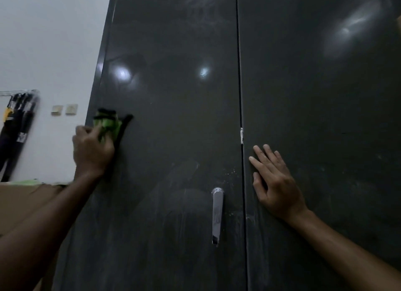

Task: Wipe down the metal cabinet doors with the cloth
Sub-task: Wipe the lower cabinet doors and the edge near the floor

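A: Cabinet doors [173, 139], dark metal, fill nearly the whole view. Where is the cloth?

B: The cloth [107, 126] is green with black edging, bunched in the left hand [92, 148], whose fingers curl round it and press it against the left door near that door's outer edge.

A: And the other hand?

B: The right hand [274, 182] lies flat on the right door, fingers straight and spread, holding nothing. It sits just past the seam [239, 74] between the doors, and looks to be steadying them.

A: Which way does the unwiped metal lie?

B: From the left hand, most of the door stretches toward the seam and upward; the door's long axis runs vertically. Dusty smears show below the left hand and around the handle [217, 215], which hangs upright, lower and toward the seam. So I judge the next strokes want to sweep sideways toward the seam, working along the height. The left hand is the nearer one for that panel.

A: Any writing?

B: None readable; no labels or brands can be made out on the doors or cloth.
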The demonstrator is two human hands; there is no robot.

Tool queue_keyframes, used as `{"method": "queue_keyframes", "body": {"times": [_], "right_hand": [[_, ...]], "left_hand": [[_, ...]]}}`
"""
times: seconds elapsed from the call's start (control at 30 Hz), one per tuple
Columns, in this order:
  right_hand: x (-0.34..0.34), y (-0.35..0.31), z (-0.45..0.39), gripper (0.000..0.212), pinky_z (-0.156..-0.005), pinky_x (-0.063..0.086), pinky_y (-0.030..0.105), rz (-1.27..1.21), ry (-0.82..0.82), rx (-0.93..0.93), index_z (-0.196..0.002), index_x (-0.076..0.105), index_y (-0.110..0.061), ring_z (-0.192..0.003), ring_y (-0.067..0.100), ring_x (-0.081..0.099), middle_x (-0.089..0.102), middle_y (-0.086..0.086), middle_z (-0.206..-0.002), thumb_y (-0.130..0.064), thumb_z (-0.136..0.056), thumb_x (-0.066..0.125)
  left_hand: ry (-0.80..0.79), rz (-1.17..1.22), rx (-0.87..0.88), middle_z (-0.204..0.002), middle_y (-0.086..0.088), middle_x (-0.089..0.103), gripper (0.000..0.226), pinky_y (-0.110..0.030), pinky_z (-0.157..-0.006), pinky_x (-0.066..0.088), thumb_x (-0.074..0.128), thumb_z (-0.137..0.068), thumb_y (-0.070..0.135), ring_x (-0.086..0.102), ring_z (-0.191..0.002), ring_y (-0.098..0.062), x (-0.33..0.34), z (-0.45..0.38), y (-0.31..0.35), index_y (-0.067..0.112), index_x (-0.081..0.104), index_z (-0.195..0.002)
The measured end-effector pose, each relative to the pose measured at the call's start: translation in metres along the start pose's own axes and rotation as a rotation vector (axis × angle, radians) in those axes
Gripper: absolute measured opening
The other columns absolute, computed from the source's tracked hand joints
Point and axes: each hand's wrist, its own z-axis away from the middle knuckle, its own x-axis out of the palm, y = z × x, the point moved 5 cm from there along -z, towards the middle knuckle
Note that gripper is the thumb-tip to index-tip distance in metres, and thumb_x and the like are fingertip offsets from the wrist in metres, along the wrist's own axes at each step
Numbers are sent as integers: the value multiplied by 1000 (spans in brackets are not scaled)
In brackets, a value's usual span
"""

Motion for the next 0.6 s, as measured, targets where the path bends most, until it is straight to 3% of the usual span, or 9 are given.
{"method": "queue_keyframes", "body": {"times": [0.1,0.17,0.27,0.33,0.4,0.47,0.53,0.6], "right_hand": [[0,-1,-1,47,-123,27,54,4,7,5,-140,59,-5,-155,27,27,41,12,-160,-21,-98,47],[0,-1,-1,46,-124,26,54,7,9,8,-140,59,-5,-154,28,28,42,13,-159,-20,-97,48],[0,-2,-1,47,-125,24,52,4,-4,9,-141,58,-5,-155,27,26,41,12,-160,-19,-97,48],[0,-1,-1,47,-125,24,53,7,-9,11,-142,58,-5,-155,26,26,40,12,-160,-19,-97,49],[0,0,0,47,-124,26,54,8,-6,4,-142,58,-5,-155,27,26,40,12,-160,-17,-97,50],[0,0,0,47,-124,26,54,8,3,3,-141,58,-5,-155,26,26,41,12,-160,-15,-96,51],[0,-1,0,47,-124,26,53,5,6,5,-141,58,-5,-155,26,27,41,13,-160,-15,-96,51],[0,-1,0,47,-125,25,52,5,0,1,-141,58,-5,-155,26,27,41,13,-159,-15,-96,50]], "left_hand": [[1,6,44,-111,-30,52,36,-57,-83,47,69,-94,2,53,-97,-52,-5,59,-29,-2,70,-129],[2,-12,32,-113,-32,52,35,-58,-87,46,68,-94,2,53,-100,-53,-8,53,-33,-3,70,-128],[54,-14,-195,-127,-31,48,33,-58,-96,46,57,-99,17,50,-114,-54,-10,0,-29,-1,69,-124],[69,-4,-238,-131,-31,47,35,-56,-101,44,55,-98,20,50,-118,-53,-6,-23,-11,-1,68,-122],[47,47,-62,-124,-32,50,33,-54,-100,43,58,-94,14,52,-111,-51,3,-5,24,-1,70,-121],[-15,118,226,-115,-28,54,34,-51,-91,45,61,-93,14,53,-103,-44,15,55,50,0,70,-123],[-104,137,526,-117,-21,55,41,-46,-83,45,61,-97,23,53,-99,-38,20,120,52,5,68,-133],[-131,107,699,-119,-18,57,43,-45,-79,45,58,-101,30,54,-93,-37,15,144,34,10,65,-139]]}}
